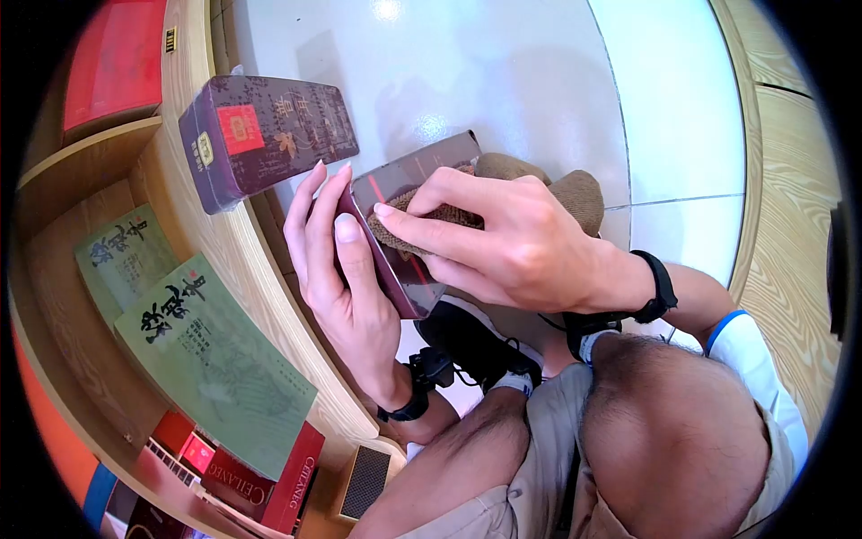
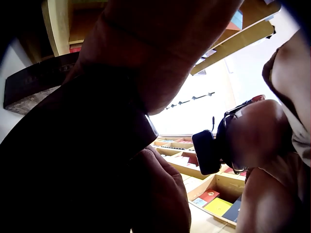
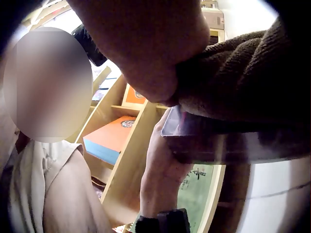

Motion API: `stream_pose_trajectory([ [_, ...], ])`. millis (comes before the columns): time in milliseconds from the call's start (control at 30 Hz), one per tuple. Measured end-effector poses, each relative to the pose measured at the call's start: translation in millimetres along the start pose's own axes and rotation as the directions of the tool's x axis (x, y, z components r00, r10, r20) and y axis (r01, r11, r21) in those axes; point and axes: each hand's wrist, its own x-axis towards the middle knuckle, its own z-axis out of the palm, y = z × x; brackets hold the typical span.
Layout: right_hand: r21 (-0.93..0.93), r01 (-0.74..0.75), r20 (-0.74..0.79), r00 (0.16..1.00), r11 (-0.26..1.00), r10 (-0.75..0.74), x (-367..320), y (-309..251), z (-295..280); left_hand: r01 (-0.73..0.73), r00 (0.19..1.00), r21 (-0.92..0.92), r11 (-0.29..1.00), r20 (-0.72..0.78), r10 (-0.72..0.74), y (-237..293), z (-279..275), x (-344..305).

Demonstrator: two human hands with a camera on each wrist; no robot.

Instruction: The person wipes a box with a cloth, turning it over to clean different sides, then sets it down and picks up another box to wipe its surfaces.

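Note:
A dark maroon box (image 1: 417, 269) is tilted between the two hands in the head view. My left hand (image 1: 346, 278) holds its left side, fingers extended along the edge and thumb on the near face. My right hand (image 1: 512, 238) pinches a brown cloth (image 1: 584, 198) and presses it on the box's broad face. In the right wrist view the cloth (image 3: 238, 77) lies against the box (image 3: 233, 145), with the left hand (image 3: 163, 165) behind it. The left wrist view is dark; the left hand's fingers are mostly hidden there.
Another maroon box (image 1: 278, 135) stands upper left, at the edge of a wooden shelf (image 1: 260, 278). Compartments hold green packages (image 1: 215, 359), red boxes (image 1: 292, 476) and a red item (image 1: 117, 63). Below are tiled floor (image 1: 503, 81), a black shoe (image 1: 467, 337) and the person's knees (image 1: 673, 431).

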Motion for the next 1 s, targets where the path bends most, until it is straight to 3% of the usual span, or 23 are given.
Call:
stream_pose_trajectory([
  [667,0.016,0.200,0.177,0.964,0.980,-0.199,-20.4,-4.8,-10.5,0.003,1.000,-0.042,0.999,-0.010,-0.003,-7.2,-1.8,0.2],
  [1000,0.136,0.303,0.264,0.907,0.943,-0.329,-25.8,-2.7,-15.8,0.018,1.000,-0.027,0.999,-0.016,-0.018,-8.2,-3.3,0.3],
])
